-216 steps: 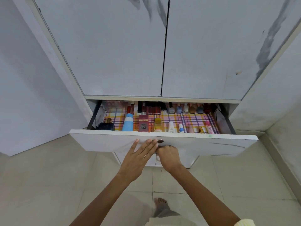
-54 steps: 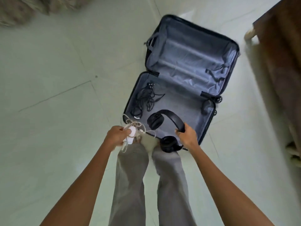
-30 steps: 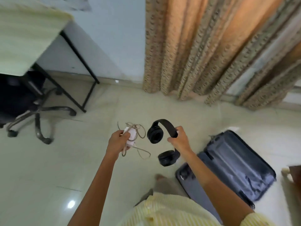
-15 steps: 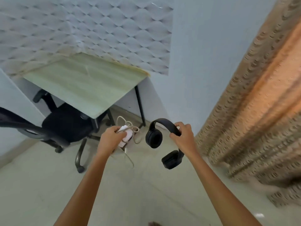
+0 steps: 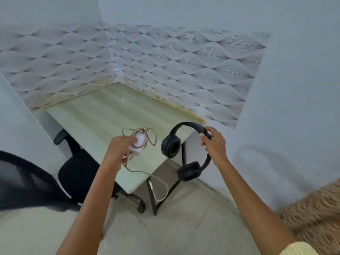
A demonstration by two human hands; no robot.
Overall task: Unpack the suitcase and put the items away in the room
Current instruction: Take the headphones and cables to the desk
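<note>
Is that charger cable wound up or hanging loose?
Partly loose: the cable loops round the charger in the left hand, but its tail dangles below.

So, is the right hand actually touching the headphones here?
Touching. The head view shows the right hand gripping the headphones by the headband, fingers curled round it.

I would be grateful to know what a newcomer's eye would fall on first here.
The black headphones stand out most, held by the headband in the right hand at centre, before the corner of the pale desk. Beside them the left hand grips a white charger whose tangled cable dangles past the desk edge. Behind are a wave-patterned wall panel and, at left, a black office chair.
</note>
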